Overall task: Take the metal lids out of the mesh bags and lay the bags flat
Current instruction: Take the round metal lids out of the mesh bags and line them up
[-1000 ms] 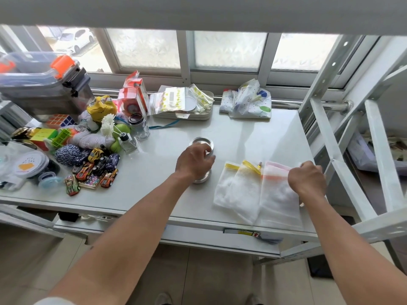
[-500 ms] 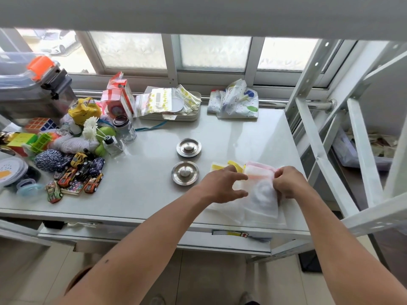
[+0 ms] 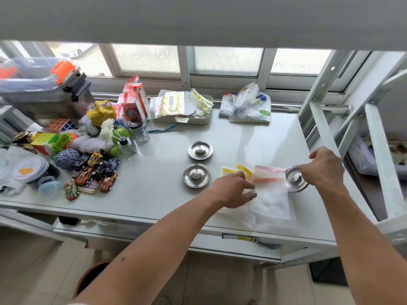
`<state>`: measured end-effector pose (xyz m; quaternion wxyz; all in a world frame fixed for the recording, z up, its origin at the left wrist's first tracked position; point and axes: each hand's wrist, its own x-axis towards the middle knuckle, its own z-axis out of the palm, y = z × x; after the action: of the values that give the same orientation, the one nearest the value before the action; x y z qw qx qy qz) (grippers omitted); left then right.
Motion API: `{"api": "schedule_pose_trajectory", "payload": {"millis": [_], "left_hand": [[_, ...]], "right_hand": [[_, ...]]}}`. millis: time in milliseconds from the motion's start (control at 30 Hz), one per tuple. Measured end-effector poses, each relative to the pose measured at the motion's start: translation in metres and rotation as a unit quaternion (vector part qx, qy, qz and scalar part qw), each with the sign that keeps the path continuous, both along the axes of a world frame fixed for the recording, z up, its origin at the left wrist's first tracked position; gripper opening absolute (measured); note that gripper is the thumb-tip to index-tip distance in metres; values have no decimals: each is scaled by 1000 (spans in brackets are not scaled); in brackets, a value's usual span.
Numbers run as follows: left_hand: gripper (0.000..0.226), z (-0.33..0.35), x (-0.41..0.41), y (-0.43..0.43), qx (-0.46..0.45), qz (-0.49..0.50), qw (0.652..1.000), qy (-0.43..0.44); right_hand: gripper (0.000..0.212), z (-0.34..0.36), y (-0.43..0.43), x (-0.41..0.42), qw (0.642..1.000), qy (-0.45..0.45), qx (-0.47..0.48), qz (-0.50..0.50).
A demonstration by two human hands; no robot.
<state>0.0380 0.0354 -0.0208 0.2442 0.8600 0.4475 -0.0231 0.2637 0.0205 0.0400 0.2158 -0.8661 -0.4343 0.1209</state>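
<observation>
Two round metal lids lie on the white table (image 3: 154,194), one farther back (image 3: 200,150) and one nearer (image 3: 196,175). To their right lie white mesh bags: a yellow-trimmed one (image 3: 229,172) partly under a pink-and-orange-trimmed one (image 3: 272,194). My left hand (image 3: 232,188) presses flat on the bags' left side, fingers spread. My right hand (image 3: 324,167) holds a third metal lid (image 3: 295,179) just above the pink bag's right corner, outside the bag.
Toy cars (image 3: 94,175), puzzle cubes, yarn and small jars (image 3: 141,132) crowd the table's left. A tray of zip bags (image 3: 182,108) and a patterned pouch (image 3: 248,106) sit at the back by the window. A white metal frame (image 3: 326,133) rises at the right edge.
My left hand left the lid on the table and came to the bags. My right hand has drawn a third lid out of the pink-trimmed bag toward the right.
</observation>
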Motion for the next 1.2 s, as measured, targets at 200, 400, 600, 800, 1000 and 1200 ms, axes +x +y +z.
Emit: {"api": "schedule_pose_trajectory", "payload": {"millis": [200, 400, 600, 800, 1000, 1200], "left_hand": [[37, 10, -31, 15, 100, 274, 946, -141], [32, 4, -110, 39, 100, 415, 897, -117], [38, -13, -141, 34, 10, 414, 908, -58], [43, -20, -147, 25, 8, 383, 922, -62], [38, -19, -145, 22, 17, 374, 925, -59], [24, -20, -130, 27, 0, 401, 911, -93]], "right_hand": [[24, 12, -2, -14, 984, -1, 179, -10], [29, -2, 8, -73, 910, 390, 140, 18], [31, -44, -2, -170, 870, 470, -23, 150], [24, -66, -7, -200, 920, 334, -81, 188], [18, -60, -11, -198, 948, 209, -80, 224], [15, -56, -14, -198, 947, 217, -68, 226]]}}
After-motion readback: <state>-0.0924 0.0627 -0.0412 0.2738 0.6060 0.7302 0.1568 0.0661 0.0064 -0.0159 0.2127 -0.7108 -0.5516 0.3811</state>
